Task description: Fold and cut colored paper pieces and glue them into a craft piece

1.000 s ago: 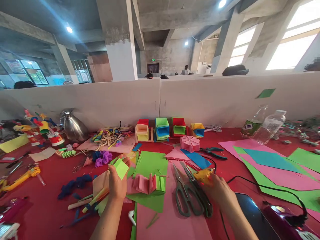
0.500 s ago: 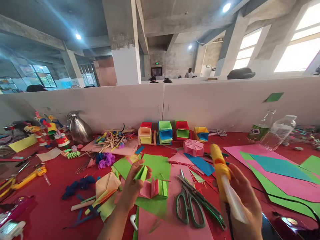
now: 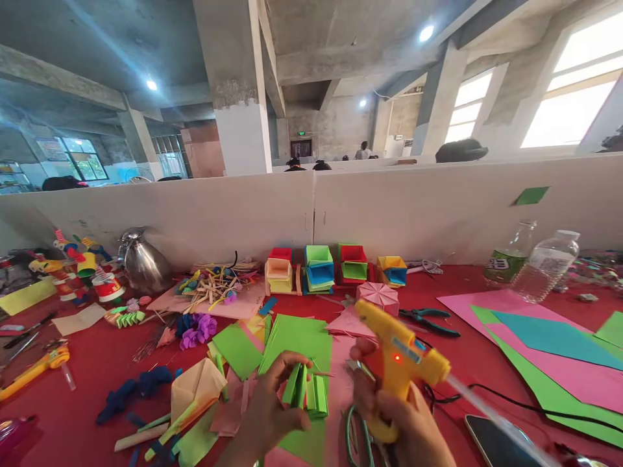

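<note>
My left hand has its thumb and fingers around a folded green paper piece, just above the green sheets. Right beside that piece is another folded green paper. In my right hand is a yellow glue gun with a red light lit on its side. Its nozzle points up and to the left, and a clear glue stick runs out of its back end. Scissors with green handles lie partly hidden under my right hand. Green paper sheets are spread behind my left hand.
Small coloured paper boxes stand along the white partition. Pliers, a black cord and a phone lie to the right. Plastic bottles stand behind coloured sheets. A steel jug is at back left.
My right hand has swung the glue gun leftward, closer to my left hand, and turned it so its side shows. My left hand has shifted slightly right and down with the green piece.
</note>
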Motion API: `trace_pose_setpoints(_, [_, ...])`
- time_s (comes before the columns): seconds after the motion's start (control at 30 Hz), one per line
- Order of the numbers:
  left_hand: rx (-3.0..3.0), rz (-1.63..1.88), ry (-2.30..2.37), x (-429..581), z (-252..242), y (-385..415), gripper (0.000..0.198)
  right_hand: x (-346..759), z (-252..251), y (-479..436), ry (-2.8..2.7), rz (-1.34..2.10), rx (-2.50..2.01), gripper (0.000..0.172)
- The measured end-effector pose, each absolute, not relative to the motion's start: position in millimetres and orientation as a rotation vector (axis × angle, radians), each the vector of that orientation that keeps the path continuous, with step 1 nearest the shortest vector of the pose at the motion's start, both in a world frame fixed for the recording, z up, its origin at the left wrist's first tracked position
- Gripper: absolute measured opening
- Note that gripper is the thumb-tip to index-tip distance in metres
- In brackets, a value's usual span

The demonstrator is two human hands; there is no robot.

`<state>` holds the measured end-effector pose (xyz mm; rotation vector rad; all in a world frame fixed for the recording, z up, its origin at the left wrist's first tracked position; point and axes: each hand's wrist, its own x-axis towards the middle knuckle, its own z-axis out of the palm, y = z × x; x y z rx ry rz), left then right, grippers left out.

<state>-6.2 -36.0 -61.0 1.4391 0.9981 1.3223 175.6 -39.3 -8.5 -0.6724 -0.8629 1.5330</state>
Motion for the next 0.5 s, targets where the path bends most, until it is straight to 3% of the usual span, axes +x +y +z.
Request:
trace_pose_setpoints(0.13, [1.653, 1.378, 1.016, -1, -77, -41, 0.068, 159, -28, -39, -1.074, 1.456, -1.052, 0.019])
trace_pose_setpoints(0.23, [1.718, 1.469, 1.015, 3, -82, -45, 0.07, 145, -39, -44, -1.114, 1.477, -0.972, 0.028])
trace_pose_setpoints(0.37, [1.662, 1.558, 0.997, 6, -79, -48, 0.068, 139, -44, -49, -1.132, 1.533, -0.979, 0.022])
trace_pose_setpoints(0.5, [1.543, 1.627, 1.013, 12, -75, -52, 0.048, 139, -54, -46, -1.193, 1.413, -1.118, 0.016])
